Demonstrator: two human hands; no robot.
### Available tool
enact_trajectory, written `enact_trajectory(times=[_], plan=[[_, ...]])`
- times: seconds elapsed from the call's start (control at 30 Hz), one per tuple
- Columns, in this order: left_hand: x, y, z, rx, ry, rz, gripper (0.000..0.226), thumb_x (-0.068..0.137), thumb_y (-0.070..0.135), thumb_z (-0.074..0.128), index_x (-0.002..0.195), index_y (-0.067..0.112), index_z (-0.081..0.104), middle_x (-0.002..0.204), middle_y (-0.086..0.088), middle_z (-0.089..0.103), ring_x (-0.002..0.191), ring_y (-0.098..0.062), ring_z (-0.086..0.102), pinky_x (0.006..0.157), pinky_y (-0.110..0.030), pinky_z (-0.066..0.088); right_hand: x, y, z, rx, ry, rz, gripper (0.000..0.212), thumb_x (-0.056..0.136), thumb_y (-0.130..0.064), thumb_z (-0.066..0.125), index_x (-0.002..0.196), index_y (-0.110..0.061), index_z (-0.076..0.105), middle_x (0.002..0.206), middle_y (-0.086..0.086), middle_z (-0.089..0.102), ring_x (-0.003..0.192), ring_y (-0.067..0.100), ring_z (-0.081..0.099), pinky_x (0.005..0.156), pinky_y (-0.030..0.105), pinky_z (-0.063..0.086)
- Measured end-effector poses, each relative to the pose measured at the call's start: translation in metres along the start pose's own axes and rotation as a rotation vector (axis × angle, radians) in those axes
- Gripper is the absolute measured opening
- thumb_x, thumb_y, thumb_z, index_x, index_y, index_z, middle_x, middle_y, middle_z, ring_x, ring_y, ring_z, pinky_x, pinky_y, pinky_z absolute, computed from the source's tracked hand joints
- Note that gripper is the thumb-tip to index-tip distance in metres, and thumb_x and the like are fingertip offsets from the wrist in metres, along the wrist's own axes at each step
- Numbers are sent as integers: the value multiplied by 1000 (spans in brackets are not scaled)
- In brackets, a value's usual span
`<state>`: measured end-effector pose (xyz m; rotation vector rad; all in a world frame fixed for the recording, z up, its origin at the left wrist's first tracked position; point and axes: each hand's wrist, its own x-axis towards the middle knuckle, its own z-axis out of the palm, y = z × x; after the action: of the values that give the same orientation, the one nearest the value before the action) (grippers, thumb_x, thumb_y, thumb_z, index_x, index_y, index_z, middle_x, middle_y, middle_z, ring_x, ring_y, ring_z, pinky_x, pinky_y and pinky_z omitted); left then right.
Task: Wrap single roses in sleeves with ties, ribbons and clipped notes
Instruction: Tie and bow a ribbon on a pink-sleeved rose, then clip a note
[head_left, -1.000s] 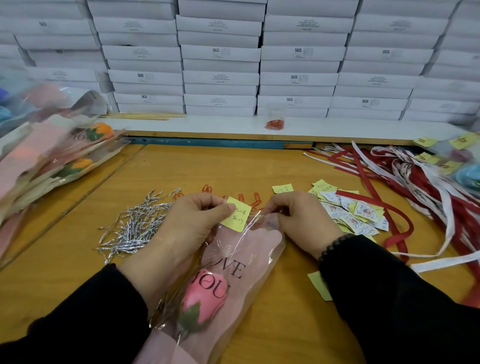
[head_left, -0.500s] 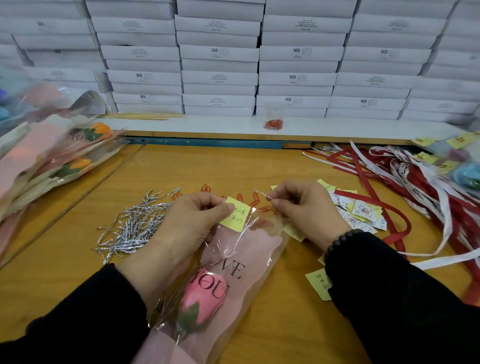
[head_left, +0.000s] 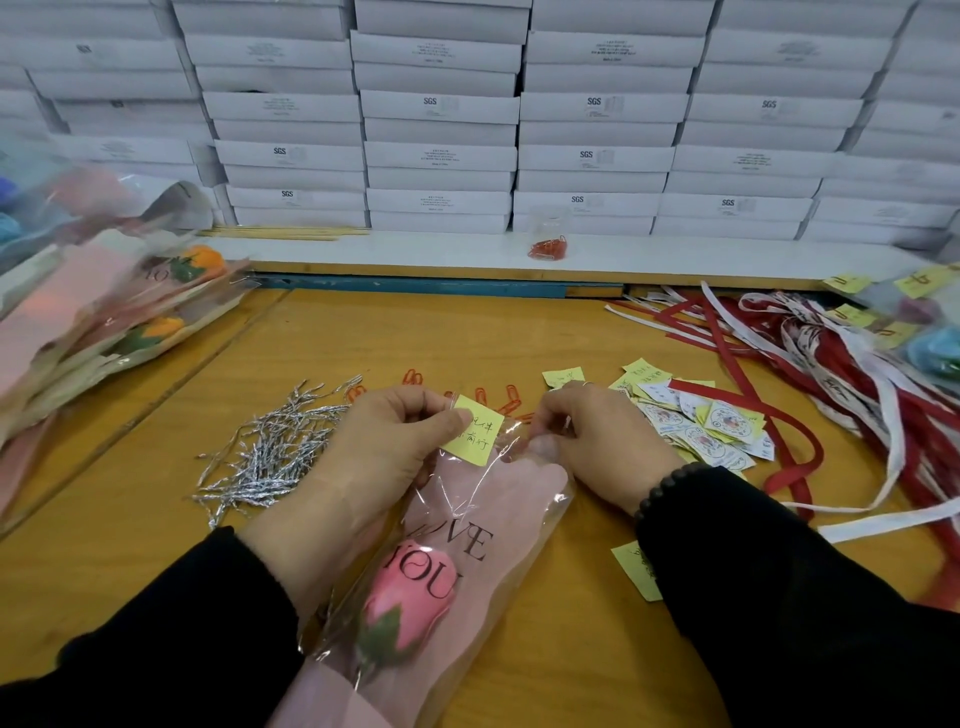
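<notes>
1. The left hand (head_left: 384, 457) reaches in from the lower left, back upward, fingers curled, thumb and forefinger pinching together at its right edge.
2. The right hand (head_left: 597, 441) comes in from the lower right, fingers curled downward, fingertips (head_left: 543, 415) bunched near the left hand's thumb.
3. Both forearms wear black sleeves (head_left: 779, 597); a dark beaded bracelet (head_left: 667, 486) circles the right wrist.
4. The two hands sit close together, not touching.

Pink rose (head_left: 408, 613) in flat sleeve (head_left: 483, 525)

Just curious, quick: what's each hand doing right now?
Left hand: pinches the yellow note on the sleeve.
Right hand: pinches the sleeve's top edge.
</notes>
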<state>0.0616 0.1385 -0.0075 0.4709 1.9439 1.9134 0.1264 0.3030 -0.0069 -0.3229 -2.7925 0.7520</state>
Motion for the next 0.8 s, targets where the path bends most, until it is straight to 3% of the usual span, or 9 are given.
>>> enact_trajectory(times=[0.2, 0.3, 0.4, 0.53, 0.63, 0.8], plan=[[0, 0, 0, 23, -1, 5, 16, 84, 4, 63, 68, 6, 61, 73, -20, 55, 48, -16, 36, 40, -19, 30, 0, 4, 1, 122, 6, 38, 15, 81, -11, 67, 74, -19, 58, 70, -11, 52, 64, 2, 46, 52, 10, 31], [1, -1, 0, 14, -3, -2, 16, 84, 4, 64, 68, 6, 62, 75, -22, 56, 53, -22, 39, 45, -22, 32, 2, 5, 0, 323, 30, 80, 23, 79, 4, 64, 74, -19, 61, 69, -4, 57, 63, 6, 52, 58, 15, 43], [2, -1, 0, 9, -2, -6, 16, 83, 4, 65, 67, 7, 62, 73, -21, 57, 53, -22, 40, 45, -24, 32, 2, 5, -2, 462, 23, 103, 31, 85, 6, 57, 83, -23, 67, 73, -2, 62, 58, -7, 57, 56, 12, 48], [2, -1, 0, -4, 2, -16, 12, 83, 4, 65, 71, 5, 63, 81, -26, 58, 68, -28, 41, 53, -28, 31, 2, 5, -3, 540, 34, 129, 26, 84, -1, 63, 76, -24, 69, 84, 2, 69, 75, 15, 64, 73, 31, 55], [1, -1, 0, 21, 0, -12, 12, 83, 5, 65, 71, 5, 62, 72, -20, 57, 52, -20, 39, 43, -22, 31, 2, 4, -3, 549, 53, 111, 16, 80, -5, 69, 73, -20, 70, 82, 6, 70, 73, 16, 64, 71, 28, 55], [0, 1, 2, 19, -3, -17, 13, 84, 4, 64, 71, 5, 61, 72, -19, 56, 50, -16, 38, 42, -20, 31, 3, 5, -2, 571, 91, 101, 14, 82, -11, 69, 72, -20, 69, 68, -3, 67, 52, -1, 58, 54, 11, 48]])
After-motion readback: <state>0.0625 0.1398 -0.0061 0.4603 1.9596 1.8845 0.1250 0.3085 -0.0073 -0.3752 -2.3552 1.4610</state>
